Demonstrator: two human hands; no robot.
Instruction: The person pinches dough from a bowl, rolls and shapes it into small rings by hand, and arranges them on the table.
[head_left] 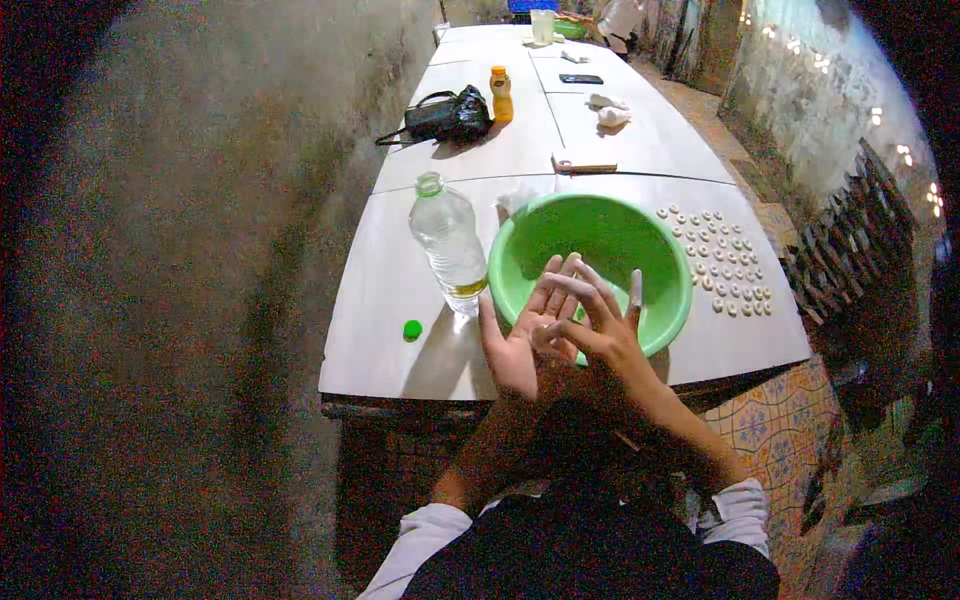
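My left hand [518, 352] is palm up, its fingers stretched out over the near rim of a green plastic basin [503, 232]. Across that palm reaches my right hand [606, 328], fingers spread and whitened with a powdery or doughy coating. A small pale bit seems to lie where the right fingertips meet the left palm, too small to make out. Beyond the basin's right side, several small white dough rings [720, 262] lie in rows on the table. A clear plastic bottle [447, 240], uncapped and partly filled, stands left of the basin; its green cap [412, 330] lies nearby.
The long white table [375, 300] also bears a black plastic bag [448, 118], an orange-capped juice bottle [502, 98], a cutter-like tool [588, 167], a phone [581, 78] and crumpled white pieces [612, 115]. Another person's arm [577, 17] shows at the far end.
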